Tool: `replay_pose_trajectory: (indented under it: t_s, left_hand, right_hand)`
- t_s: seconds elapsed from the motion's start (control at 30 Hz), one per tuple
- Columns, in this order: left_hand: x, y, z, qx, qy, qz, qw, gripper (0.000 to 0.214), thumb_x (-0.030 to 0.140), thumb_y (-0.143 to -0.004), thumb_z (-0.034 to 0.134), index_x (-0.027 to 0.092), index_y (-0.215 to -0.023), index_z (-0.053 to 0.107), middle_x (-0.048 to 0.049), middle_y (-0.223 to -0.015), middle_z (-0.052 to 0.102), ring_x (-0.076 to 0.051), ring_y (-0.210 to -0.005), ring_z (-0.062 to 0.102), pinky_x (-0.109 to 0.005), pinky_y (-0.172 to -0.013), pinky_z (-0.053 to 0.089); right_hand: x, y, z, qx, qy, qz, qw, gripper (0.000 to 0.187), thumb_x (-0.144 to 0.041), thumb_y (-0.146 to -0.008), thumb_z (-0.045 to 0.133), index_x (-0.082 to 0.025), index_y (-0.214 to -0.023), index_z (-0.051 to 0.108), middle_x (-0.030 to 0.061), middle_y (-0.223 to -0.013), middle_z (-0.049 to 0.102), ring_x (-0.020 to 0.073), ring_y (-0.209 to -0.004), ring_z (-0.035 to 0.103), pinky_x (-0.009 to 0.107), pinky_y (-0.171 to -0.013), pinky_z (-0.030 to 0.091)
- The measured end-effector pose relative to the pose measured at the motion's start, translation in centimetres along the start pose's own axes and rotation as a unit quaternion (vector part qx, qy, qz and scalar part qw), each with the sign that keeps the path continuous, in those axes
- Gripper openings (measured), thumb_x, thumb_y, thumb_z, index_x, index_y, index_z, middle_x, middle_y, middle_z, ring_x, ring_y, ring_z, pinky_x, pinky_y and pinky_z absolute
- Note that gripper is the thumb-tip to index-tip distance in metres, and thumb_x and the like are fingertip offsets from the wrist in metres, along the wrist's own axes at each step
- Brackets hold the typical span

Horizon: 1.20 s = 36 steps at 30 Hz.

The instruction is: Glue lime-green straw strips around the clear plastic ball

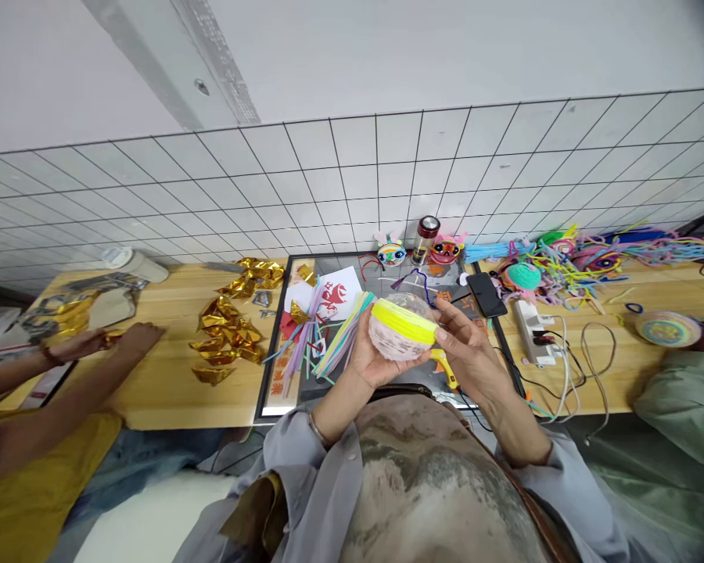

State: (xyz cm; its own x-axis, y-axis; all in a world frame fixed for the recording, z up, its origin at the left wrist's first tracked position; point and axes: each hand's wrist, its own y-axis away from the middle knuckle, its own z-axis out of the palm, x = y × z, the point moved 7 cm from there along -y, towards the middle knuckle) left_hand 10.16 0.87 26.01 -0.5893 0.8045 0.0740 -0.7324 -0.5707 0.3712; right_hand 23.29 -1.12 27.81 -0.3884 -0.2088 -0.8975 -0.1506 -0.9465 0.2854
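Observation:
A round, see-through ball (396, 348) with whitish-pink patches is between my hands, above the desk. Bright yellow strips (407, 322) form a band around its middle. My left hand (368, 352) cups the ball from the left and below. At its right side my right hand (466, 344) pinches the end of the yellow band, thumb in front. Just under that hand lies a yellow glue gun (444, 367), partly hidden. Left of the ball is a bundle of pastel fuzzy sticks (346, 332), beside a white sheet with a red print (340, 291).
Behind are a flask (425, 238), two small decorated face figures (390, 252), and a phone (486, 294). A power strip (533, 332) with trailing cables stands right. Gold foil pieces (228, 332) lie left. A co-worker's hands (144, 340) work far left; another person's sleeve (680, 391) shows right.

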Motion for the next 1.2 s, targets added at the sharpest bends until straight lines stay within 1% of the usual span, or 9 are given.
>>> replay_pose_trajectory:
  t_s: [0.13,0.2,0.27,0.33,0.43,0.53,0.67,1.03,1.2]
  left_hand:
    - [0.1,0.1,-0.3,-0.007,0.000,0.002,1.000,0.076,0.073,-0.090,0.045,0.015,-0.136,0.059,-0.0181,-0.117,0.076,-0.034,-0.103,0.071,-0.044,-0.081,0.056]
    - [0.2,0.1,-0.4,0.002,0.006,0.005,1.000,0.077,0.074,-0.090,0.044,0.015,-0.137,0.058,-0.0183,-0.115,0.076,-0.034,-0.103,0.071,-0.044,-0.081,0.056]
    - [0.2,0.2,-0.4,0.012,0.014,0.011,1.000,0.075,0.072,-0.090,0.045,0.015,-0.138,0.058,-0.0176,-0.114,0.076,-0.034,-0.102,0.071,-0.044,-0.081,0.055]
    - [0.2,0.2,-0.1,0.015,0.023,0.019,0.999,0.072,0.069,-0.092,0.046,0.016,-0.139,0.057,-0.0171,-0.114,0.076,-0.033,-0.102,0.071,-0.045,-0.083,0.055]
    - [0.1,0.1,0.4,0.019,0.031,0.027,0.999,0.070,0.065,-0.094,0.044,0.015,-0.141,0.055,-0.0170,-0.114,0.076,-0.031,-0.099,0.071,-0.045,-0.083,0.056]
    - [0.0,0.1,0.7,0.027,0.033,0.031,0.999,0.069,0.064,-0.095,0.042,0.014,-0.141,0.055,-0.0164,-0.113,0.076,-0.030,-0.097,0.071,-0.044,-0.082,0.055]
    - [-0.1,0.1,0.8,0.034,0.031,0.035,0.998,0.067,0.063,-0.095,0.042,0.014,-0.137,0.058,-0.0164,-0.112,0.076,-0.029,-0.095,0.071,-0.042,-0.082,0.055]
    - [-0.2,0.1,0.5,0.042,0.029,0.039,0.998,0.063,0.062,-0.094,0.046,0.016,-0.136,0.059,-0.0154,-0.110,0.076,-0.029,-0.094,0.070,-0.047,-0.088,0.053]
    - [-0.2,0.1,0.4,0.057,0.027,0.044,0.997,0.061,0.063,-0.095,0.042,0.015,-0.127,0.063,-0.0158,-0.108,0.077,-0.028,-0.089,0.071,-0.043,-0.080,0.054]
  right_hand:
    - [0.3,0.0,0.0,0.001,-0.002,-0.028,1.000,0.061,-0.047,-0.063,0.092,-0.028,-0.118,0.072,0.0056,-0.112,0.072,0.0222,-0.103,0.066,0.039,-0.090,0.055]
    - [-0.8,0.6,-0.3,0.040,0.060,-0.106,0.992,0.051,-0.044,-0.069,0.088,-0.028,-0.115,0.072,0.0055,-0.110,0.071,0.0222,-0.102,0.066,0.041,-0.091,0.055]
    - [-2.9,1.9,0.1,0.077,0.161,-0.229,0.957,0.033,-0.038,-0.077,0.083,-0.028,-0.108,0.074,0.0048,-0.107,0.070,0.0217,-0.102,0.064,0.041,-0.093,0.053]
    - [-5.0,3.5,1.4,0.073,0.260,-0.338,0.902,0.015,-0.030,-0.085,0.077,-0.027,-0.100,0.076,0.0041,-0.102,0.068,0.0208,-0.101,0.063,0.039,-0.091,0.053]
    - [-6.5,5.2,3.3,0.043,0.345,-0.423,0.837,0.014,-0.021,-0.089,0.070,-0.027,-0.101,0.077,0.0038,-0.098,0.066,0.0197,-0.096,0.064,0.035,-0.083,0.054]
    - [-6.9,5.7,4.0,0.049,0.386,-0.451,0.803,0.018,-0.019,-0.091,0.068,-0.026,-0.105,0.076,0.0049,-0.099,0.066,0.0207,-0.095,0.065,0.037,-0.081,0.055]
    - [-6.7,5.8,4.2,0.057,0.411,-0.473,0.777,0.018,-0.017,-0.092,0.067,-0.025,-0.106,0.075,0.0062,-0.100,0.066,0.0216,-0.095,0.066,0.039,-0.081,0.056]
    - [-7.0,6.1,4.1,0.062,0.432,-0.487,0.757,0.012,-0.021,-0.094,0.066,-0.024,-0.102,0.075,0.0061,-0.095,0.069,0.0210,-0.087,0.067,0.039,-0.075,0.057]
    - [-7.2,6.2,4.3,0.064,0.433,-0.505,0.744,0.013,-0.018,-0.094,0.066,-0.024,-0.100,0.075,0.0053,-0.091,0.069,0.0200,-0.084,0.067,0.037,-0.073,0.057]
